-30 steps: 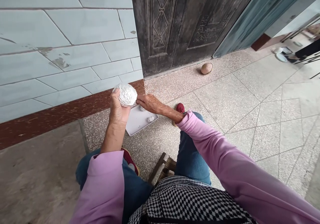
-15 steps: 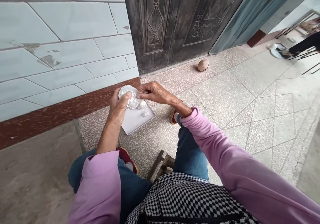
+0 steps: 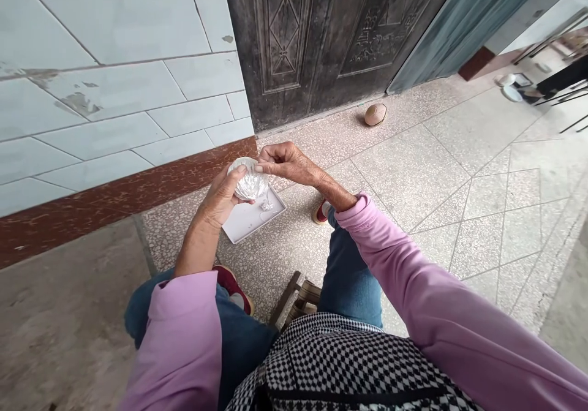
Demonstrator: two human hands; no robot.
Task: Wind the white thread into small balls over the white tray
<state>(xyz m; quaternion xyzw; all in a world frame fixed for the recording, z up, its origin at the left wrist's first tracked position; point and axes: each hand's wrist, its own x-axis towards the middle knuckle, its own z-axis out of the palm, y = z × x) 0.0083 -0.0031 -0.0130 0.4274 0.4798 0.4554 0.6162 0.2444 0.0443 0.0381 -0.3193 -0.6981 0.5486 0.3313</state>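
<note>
My left hand (image 3: pixel 219 196) is closed around a round, shiny white thing (image 3: pixel 252 184) with a ruffled, stranded surface. Its thumb presses on the top, and its exact kind is unclear. At the right rim of this piece, my right hand (image 3: pixel 293 165) is closed in a pinch. What lies between those fingertips is too small to make out. Below both hands a shallow white tray (image 3: pixel 243 228) rests on the floor. A little clear, crumpled scrap (image 3: pixel 266 205) lies in the tray, partly behind the round piece.
A dark carved door (image 3: pixel 316 43) and a tiled wall (image 3: pixel 138 92) stand in front. A pinkish rounded object (image 3: pixel 375 114) sits by the door. Between my legs is part of a wooden stool (image 3: pixel 294 301). White dishes (image 3: pixel 511 92) and dark-clothed legs (image 3: pixel 563 77) appear at the far right.
Both hands and the round white piece have shifted slightly right. The piece is turned a little, and the small white ball seen beside it earlier is now out of sight.
</note>
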